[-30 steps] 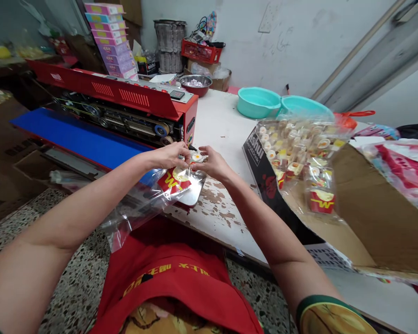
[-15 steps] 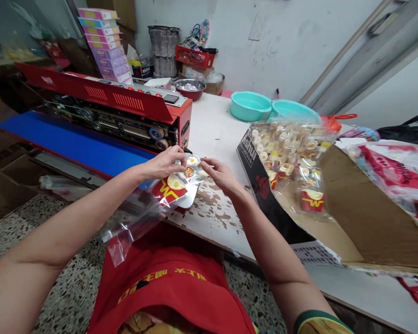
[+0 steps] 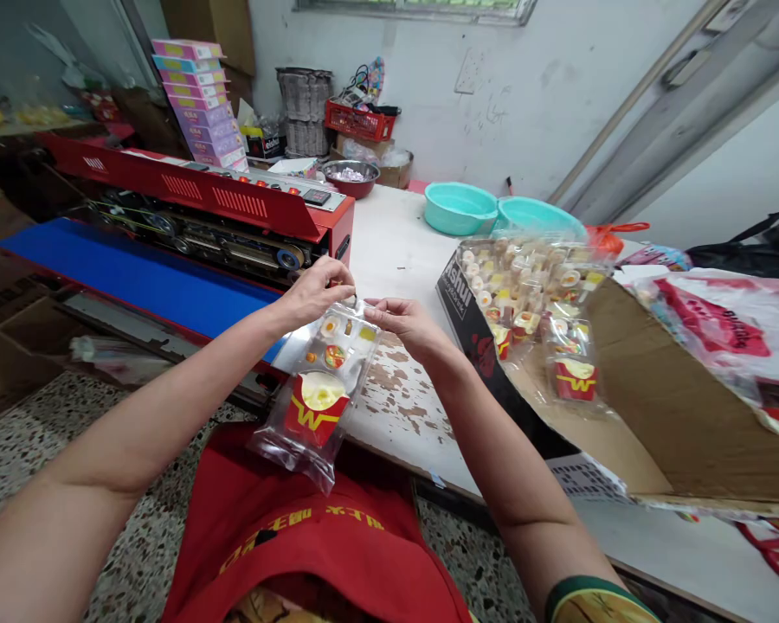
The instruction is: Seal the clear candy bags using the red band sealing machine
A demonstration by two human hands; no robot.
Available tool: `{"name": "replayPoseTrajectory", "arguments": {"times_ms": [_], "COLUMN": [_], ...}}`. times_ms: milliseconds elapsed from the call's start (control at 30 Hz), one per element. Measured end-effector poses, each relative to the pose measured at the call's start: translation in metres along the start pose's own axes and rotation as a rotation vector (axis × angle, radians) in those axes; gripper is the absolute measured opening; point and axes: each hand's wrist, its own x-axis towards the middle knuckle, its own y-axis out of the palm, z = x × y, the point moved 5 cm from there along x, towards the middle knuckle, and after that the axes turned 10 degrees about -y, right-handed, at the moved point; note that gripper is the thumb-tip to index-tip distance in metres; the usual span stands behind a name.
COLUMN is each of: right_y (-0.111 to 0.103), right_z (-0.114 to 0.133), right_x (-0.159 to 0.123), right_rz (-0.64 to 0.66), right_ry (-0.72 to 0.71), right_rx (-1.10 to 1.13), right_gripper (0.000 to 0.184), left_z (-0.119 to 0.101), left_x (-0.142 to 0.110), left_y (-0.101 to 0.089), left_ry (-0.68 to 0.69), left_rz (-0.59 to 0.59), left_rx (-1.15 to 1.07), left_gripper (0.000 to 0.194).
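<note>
My left hand [image 3: 317, 292] and my right hand [image 3: 404, 323] each pinch a top corner of a clear plastic bag [image 3: 316, 389]. The bag hangs between them over the table's front edge and holds a toy pack with a red fries box marked W and small food pieces. Both hands are closed on the bag's mouth, just in front of the right end of the red sealing machine [image 3: 221, 203] and its blue conveyor belt [image 3: 136, 268].
An open cardboard box [image 3: 649, 407] at my right holds several more packed toy bags [image 3: 532, 294]. Two teal basins [image 3: 460, 208] and a metal bowl [image 3: 351, 176] stand farther back on the worn white table [image 3: 402, 251]. Stacked pink boxes [image 3: 201, 104] rise behind the machine.
The bag lay flat by the machine's end with loose film trailing left; now both hands have lifted it by its top so it hangs upright, toy pack fully inside.
</note>
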Motion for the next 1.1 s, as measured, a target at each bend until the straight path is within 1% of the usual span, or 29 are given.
{"name": "replayPoseTrajectory", "arguments": {"times_ms": [33, 67, 133, 167, 200, 233, 333, 533, 600, 700, 800, 900, 967, 1000, 1100], "right_y": [-0.001, -0.001, -0.001, 0.000, 0.001, 0.002, 0.003, 0.003, 0.006, 0.010, 0.011, 0.010, 0.010, 0.011, 0.015], "right_z": [0.001, 0.003, 0.006, 0.007, 0.008, 0.008, 0.002, -0.009, -0.011, -0.013, -0.016, -0.020, -0.024, -0.027, -0.037], "right_x": [0.000, 0.000, -0.001, -0.001, -0.001, 0.000, 0.003, 0.013, 0.016, 0.023, 0.034, 0.052, 0.064, 0.070, 0.083], "right_rz": [-0.034, -0.062, -0.099, -0.110, -0.117, -0.122, -0.147, -0.229, -0.240, -0.252, -0.285, -0.336, -0.367, -0.383, -0.423], "right_ry": [0.009, 0.018, 0.034, 0.035, 0.035, 0.036, 0.044, 0.088, 0.116, 0.140, 0.142, 0.125, 0.125, 0.132, 0.168], "right_rx": [0.010, 0.019, 0.032, 0.035, 0.038, 0.046, 0.076, 0.101, 0.109, 0.115, 0.108, 0.120, 0.140, 0.152, 0.189], "right_gripper": [0.041, 0.041, 0.040, 0.039, 0.038, 0.037, 0.036, 0.033, 0.032, 0.032, 0.033, 0.028, 0.025, 0.025, 0.026], "left_z": [0.008, 0.017, 0.035, 0.040, 0.044, 0.046, 0.047, 0.046, 0.047, 0.052, 0.060, 0.072, 0.081, 0.085, 0.098], "left_x": [-0.004, -0.008, -0.017, -0.021, -0.024, -0.026, -0.027, -0.030, -0.028, -0.023, -0.019, -0.021, -0.024, -0.025, -0.025], "left_y": [-0.002, -0.002, 0.003, 0.006, 0.007, 0.007, 0.002, -0.006, -0.009, -0.013, -0.018, -0.022, -0.025, -0.028, -0.036], "left_ry": [-0.109, -0.244, -0.514, -0.611, -0.674, -0.707, -0.736, -0.781, -0.775, -0.760, -0.757, -0.773, -0.805, -0.820, -0.850], "left_rz": [-0.036, -0.037, 0.038, 0.084, 0.107, 0.100, 0.001, -0.175, -0.223, -0.259, -0.240, -0.139, -0.070, -0.055, -0.086], "left_rx": [-0.080, -0.172, -0.362, -0.444, -0.515, -0.572, -0.653, -0.660, -0.647, -0.639, -0.671, -0.691, -0.658, -0.641, -0.631], "left_gripper": [0.024, 0.032, 0.043, 0.043, 0.041, 0.037, 0.027, 0.009, 0.008, 0.011, 0.015, 0.026, 0.037, 0.042, 0.050]}}
